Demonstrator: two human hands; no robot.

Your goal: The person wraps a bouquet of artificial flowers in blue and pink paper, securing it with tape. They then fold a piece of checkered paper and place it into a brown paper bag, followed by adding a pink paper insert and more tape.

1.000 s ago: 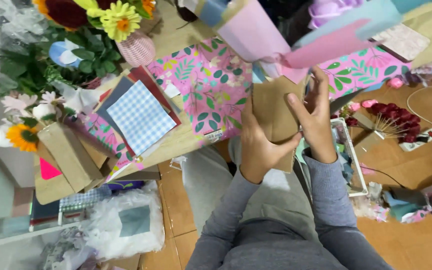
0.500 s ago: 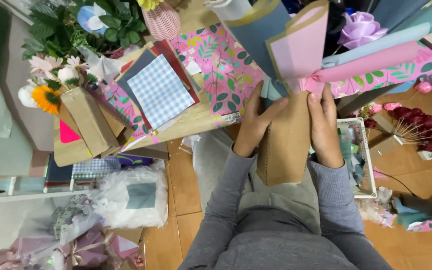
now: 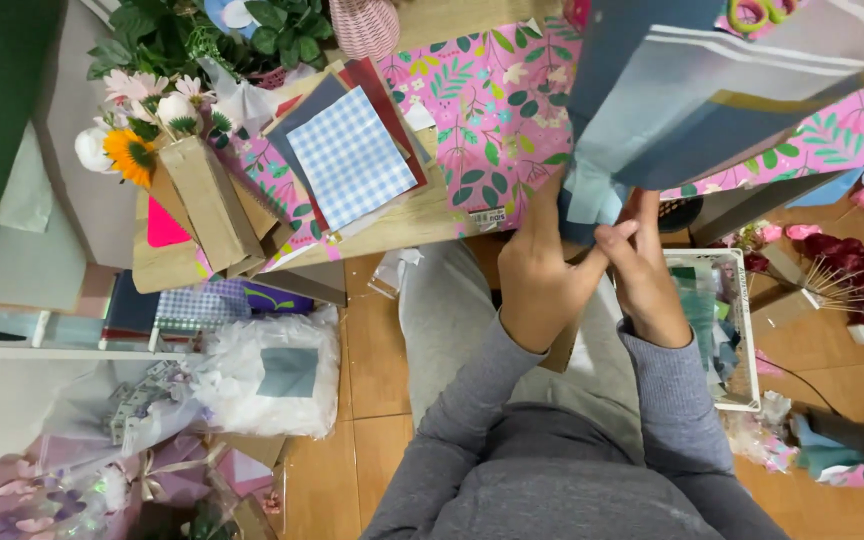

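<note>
Both hands, left hand (image 3: 537,285) and right hand (image 3: 649,285), grip the gathered blue paper sheets (image 3: 692,90) at their base; the bundle likely needs squaring next.

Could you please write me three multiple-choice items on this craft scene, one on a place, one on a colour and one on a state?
1. Where does the blue gingham paper square lie?
A. on the floor
B. on the table, atop darker sheets
C. in the white wire basket

2. What colour is the floral wrapping paper on the table?
A. pink
B. yellow
C. black

3. What are the hands doing?
A. resting on the lap
B. both gripping the paper bundle
C. holding scissors

Answers: 1 B, it lies on stacked sheets on the tabletop; 2 A, its ground is pink; 3 B, left hand and right hand clasp the blue paper bundle.
</note>
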